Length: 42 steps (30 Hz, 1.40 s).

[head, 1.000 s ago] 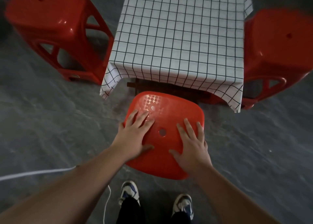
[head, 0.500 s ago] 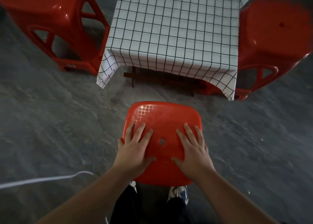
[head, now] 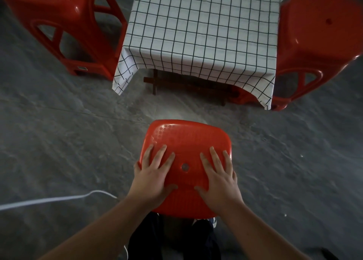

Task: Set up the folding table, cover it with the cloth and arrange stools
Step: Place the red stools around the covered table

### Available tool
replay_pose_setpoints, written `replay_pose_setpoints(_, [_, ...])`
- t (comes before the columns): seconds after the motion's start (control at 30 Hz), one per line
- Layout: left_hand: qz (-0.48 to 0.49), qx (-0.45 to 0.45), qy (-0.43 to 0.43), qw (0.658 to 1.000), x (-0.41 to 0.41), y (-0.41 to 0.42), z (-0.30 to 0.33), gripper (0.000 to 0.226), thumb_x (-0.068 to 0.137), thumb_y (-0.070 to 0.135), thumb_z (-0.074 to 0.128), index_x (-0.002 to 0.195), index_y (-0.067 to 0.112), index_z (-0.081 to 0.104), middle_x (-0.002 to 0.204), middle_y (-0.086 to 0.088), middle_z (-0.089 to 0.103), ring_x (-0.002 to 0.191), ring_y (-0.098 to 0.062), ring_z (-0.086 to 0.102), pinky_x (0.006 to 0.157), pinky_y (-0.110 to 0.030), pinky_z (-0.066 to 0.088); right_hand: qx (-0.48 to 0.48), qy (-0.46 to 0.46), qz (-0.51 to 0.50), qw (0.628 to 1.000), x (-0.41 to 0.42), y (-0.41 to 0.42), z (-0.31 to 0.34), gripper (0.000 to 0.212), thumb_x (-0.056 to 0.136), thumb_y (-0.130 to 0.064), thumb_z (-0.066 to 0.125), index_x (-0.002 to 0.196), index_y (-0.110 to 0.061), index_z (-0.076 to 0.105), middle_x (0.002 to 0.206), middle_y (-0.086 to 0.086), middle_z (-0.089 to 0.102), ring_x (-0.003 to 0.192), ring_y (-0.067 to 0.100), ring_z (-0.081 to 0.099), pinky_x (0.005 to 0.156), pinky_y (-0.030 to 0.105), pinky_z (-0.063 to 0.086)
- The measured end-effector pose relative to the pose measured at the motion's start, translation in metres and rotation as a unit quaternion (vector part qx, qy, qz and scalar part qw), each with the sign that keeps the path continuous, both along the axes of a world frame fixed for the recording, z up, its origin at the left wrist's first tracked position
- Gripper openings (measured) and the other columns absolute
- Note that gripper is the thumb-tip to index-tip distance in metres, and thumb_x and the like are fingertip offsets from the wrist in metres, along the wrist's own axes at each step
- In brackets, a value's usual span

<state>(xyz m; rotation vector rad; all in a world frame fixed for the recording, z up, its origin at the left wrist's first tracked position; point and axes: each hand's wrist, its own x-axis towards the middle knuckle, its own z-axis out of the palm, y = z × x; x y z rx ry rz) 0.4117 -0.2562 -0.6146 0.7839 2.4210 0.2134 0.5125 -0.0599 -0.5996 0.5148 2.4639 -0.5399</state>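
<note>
Hands [head: 154, 178] [head: 219, 179] seemingly flat on red stool [head: 188, 140].

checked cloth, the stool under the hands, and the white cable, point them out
checked cloth [head: 204, 28], head view, on its flat top over the table
stool under the hands [head: 188, 138], head view, on the bare front of the seat
white cable [head: 49, 200], head view, mid-run on the floor
</note>
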Motion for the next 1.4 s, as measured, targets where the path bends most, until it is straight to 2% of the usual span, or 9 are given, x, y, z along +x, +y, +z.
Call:
replay_pose_setpoints(0.37, [0.009, 0.002, -0.002, 1.0, 0.009, -0.007, -0.002, 0.093, 0.076, 0.071, 0.056, 0.152, 0.034, 0.02, 0.163, 0.004, 0.001, 0.149, -0.028, -0.013, 0.106, -0.068, 0.027, -0.004, -0.002, -0.005, 1.0, 0.007, -0.008, 0.0, 0.098, 0.086, -0.056, 0.057, 0.154, -0.041, -0.012, 0.16, -0.012, -0.03, 0.143, 0.021, -0.037, 0.118, 0.061, 0.014])
replay_pose_setpoints(0.57, [0.016, 0.008, -0.01, 1.0, 0.008, -0.007, 0.0, 0.092, 0.075, 0.071, 0.056, 0.152, 0.035, 0.02, 0.163, 0.006, 0.004, 0.149, -0.026, -0.012, 0.106, -0.067, 0.028, -0.005, 0.001, -0.006, 1.0, 0.009, -0.01, -0.001, 0.097, 0.088, -0.053, 0.056, 0.154, -0.041, -0.014, 0.16, -0.012, -0.031, 0.143, 0.022, -0.038, 0.119, 0.062, 0.009])
replay_pose_setpoints(0.7, [0.01, -0.007, -0.014, 1.0, 0.007, -0.006, 0.001, 0.092, 0.077, 0.072, 0.052, 0.152, 0.037, 0.012, 0.163, 0.007, -0.004, 0.148, -0.024, -0.02, 0.11, -0.066, 0.022, -0.009, 0.005, -0.012, 1.0, 0.009, -0.012, 0.0, 0.094, 0.09, -0.05, 0.055, 0.155, -0.039, -0.012, 0.16, -0.011, -0.03, 0.144, 0.023, -0.036, 0.119, 0.063, 0.005])
replay_pose_setpoints(0.9, [0.014, 0.003, -0.014, 1.0, 0.009, -0.005, 0.003, 0.097, 0.079, 0.071, 0.055, 0.154, 0.039, 0.002, 0.163, 0.008, -0.012, 0.146, -0.023, -0.026, 0.112, -0.07, 0.008, -0.007, -0.006, 0.004, 1.0, 0.014, -0.013, 0.002, 0.092, 0.091, -0.052, 0.052, 0.155, -0.038, -0.013, 0.16, -0.01, -0.03, 0.145, 0.022, -0.034, 0.119, 0.062, 0.005])
replay_pose_setpoints(1.1, [-0.006, -0.032, -0.022, 0.999, 0.004, -0.004, 0.001, 0.102, 0.081, 0.069, 0.056, 0.153, 0.039, -0.009, 0.16, 0.011, -0.024, 0.143, -0.018, -0.033, 0.114, -0.067, 0.013, -0.005, -0.004, 0.002, 1.0, 0.014, -0.014, 0.001, 0.093, 0.091, -0.052, 0.054, 0.154, -0.039, -0.014, 0.16, -0.011, -0.029, 0.145, 0.022, -0.034, 0.119, 0.061, 0.005])
replay_pose_setpoints(1.4, [-0.009, -0.042, -0.031, 0.999, 0.004, -0.003, 0.001, 0.102, 0.081, 0.069, 0.055, 0.153, 0.037, -0.011, 0.16, 0.009, -0.025, 0.144, -0.02, -0.032, 0.114, -0.066, 0.013, -0.013, 0.004, -0.013, 1.0, 0.016, -0.015, 0.001, 0.094, 0.091, -0.05, 0.056, 0.155, -0.039, -0.012, 0.161, -0.012, -0.028, 0.146, 0.02, -0.032, 0.12, 0.06, 0.004])
